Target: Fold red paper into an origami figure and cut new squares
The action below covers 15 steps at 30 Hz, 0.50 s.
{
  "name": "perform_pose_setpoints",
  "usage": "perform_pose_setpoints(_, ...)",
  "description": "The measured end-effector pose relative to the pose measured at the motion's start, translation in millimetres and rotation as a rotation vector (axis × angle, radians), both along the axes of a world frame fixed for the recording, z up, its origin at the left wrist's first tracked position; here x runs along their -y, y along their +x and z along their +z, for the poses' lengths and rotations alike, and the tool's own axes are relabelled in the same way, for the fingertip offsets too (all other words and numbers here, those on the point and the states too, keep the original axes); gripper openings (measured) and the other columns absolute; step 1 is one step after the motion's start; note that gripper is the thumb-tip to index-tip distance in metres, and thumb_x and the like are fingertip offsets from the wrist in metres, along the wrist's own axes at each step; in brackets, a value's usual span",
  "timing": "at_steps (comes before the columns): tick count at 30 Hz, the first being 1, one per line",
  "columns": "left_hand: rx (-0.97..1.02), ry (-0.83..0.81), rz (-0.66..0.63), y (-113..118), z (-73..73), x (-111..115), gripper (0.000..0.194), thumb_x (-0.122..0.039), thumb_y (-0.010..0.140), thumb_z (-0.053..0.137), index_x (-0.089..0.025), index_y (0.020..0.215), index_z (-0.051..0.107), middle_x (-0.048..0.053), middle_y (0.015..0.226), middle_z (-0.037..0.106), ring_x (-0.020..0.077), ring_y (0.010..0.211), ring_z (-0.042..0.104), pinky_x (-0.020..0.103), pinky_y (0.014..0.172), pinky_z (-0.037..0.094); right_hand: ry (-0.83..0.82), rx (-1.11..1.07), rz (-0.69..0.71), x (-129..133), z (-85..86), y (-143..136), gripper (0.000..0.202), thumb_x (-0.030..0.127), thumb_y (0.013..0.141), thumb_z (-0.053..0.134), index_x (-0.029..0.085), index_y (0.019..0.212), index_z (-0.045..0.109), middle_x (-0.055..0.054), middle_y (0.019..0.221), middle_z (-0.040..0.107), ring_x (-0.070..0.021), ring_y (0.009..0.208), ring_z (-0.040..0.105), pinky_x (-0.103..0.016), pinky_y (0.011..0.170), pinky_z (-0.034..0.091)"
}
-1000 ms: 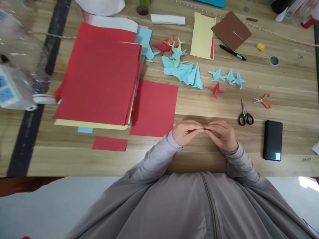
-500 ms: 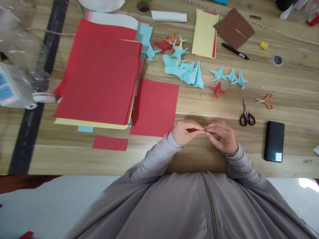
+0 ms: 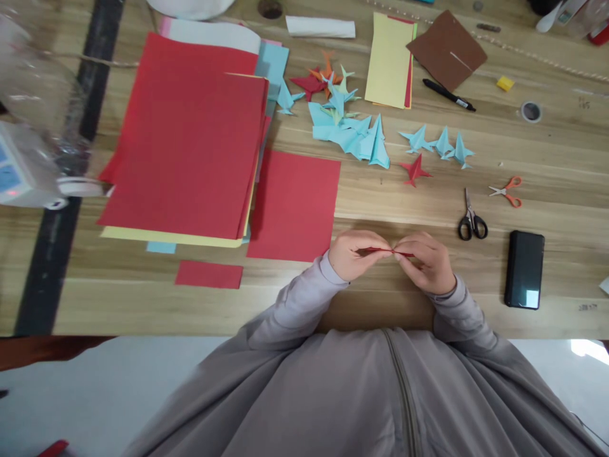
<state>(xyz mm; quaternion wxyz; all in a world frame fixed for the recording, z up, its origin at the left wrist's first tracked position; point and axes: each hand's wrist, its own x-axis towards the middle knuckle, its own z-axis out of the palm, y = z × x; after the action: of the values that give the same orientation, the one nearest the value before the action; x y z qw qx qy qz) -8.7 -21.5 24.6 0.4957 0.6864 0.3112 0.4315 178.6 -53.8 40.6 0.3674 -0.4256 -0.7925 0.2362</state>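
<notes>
Between my fingertips is a small piece of folded red paper (image 3: 377, 249), seen edge-on and mostly covered. My left hand (image 3: 354, 254) pinches its left part, my right hand (image 3: 427, 261) its right part, and the two hands meet at the middle. Left of my hands lies a flat red sheet (image 3: 295, 206). Beyond them sits a red folded paper figure (image 3: 415, 170) with pointed tips, and just behind it several light blue folded figures (image 3: 443, 145). To the right are black-handled scissors (image 3: 472, 222) and small orange-handled scissors (image 3: 509, 192).
A large stack of red paper (image 3: 185, 139) covers the left side, with a red strip (image 3: 209, 275) in front. Further back are blue folded papers (image 3: 352, 136), yellow paper (image 3: 389, 60), brown paper (image 3: 447, 51) and a pen (image 3: 448, 95). A black phone (image 3: 524, 270) lies at right.
The hands stay together on the red paper with almost no movement. The view has shifted very slightly; nothing on the table has moved.
</notes>
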Motion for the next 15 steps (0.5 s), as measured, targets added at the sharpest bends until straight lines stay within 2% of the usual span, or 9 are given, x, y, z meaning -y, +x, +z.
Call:
perform_pose_setpoints(8,-0.098,0.183,-0.003,1.3,2.0,-0.8,0.015,-0.019,0.084,0.060,-0.016,0.073,0.070,0.006,0.067,0.072,0.0142,0.064,0.066,0.026,0.064,0.054,0.023,0.056,0.012,0.2,-3.3,-2.8,0.011,0.015,0.084,0.054,0.021,0.087,0.063,-0.005,0.079,0.071,-0.0169,0.073,0.066,-0.031,0.068,0.049)
perform_pose_setpoints(10,-0.090,0.137,0.022,1.3,2.4,-1.1,0.015,-0.022,0.082,0.063,-0.016,0.070,0.070,0.006,0.065,0.071,0.0137,0.061,0.065,0.025,0.060,0.053,0.013,0.036,0.001,0.3,-3.3,-2.4,0.011,0.015,0.083,0.055,0.021,0.087,0.063,-0.005,0.079,0.071,-0.0173,0.073,0.066,-0.032,0.069,0.050)
perform_pose_setpoints(15,0.034,-0.135,0.122,-2.0,2.6,-2.6,0.020,-0.031,0.072,0.076,-0.015,0.063,0.068,0.005,0.062,0.070,0.0123,0.054,0.062,0.023,0.052,0.051,-0.045,-0.050,-0.056,0.9,0.2,1.8,0.011,0.016,0.082,0.058,0.022,0.086,0.066,-0.005,0.079,0.071,-0.0180,0.073,0.067,-0.033,0.070,0.051)
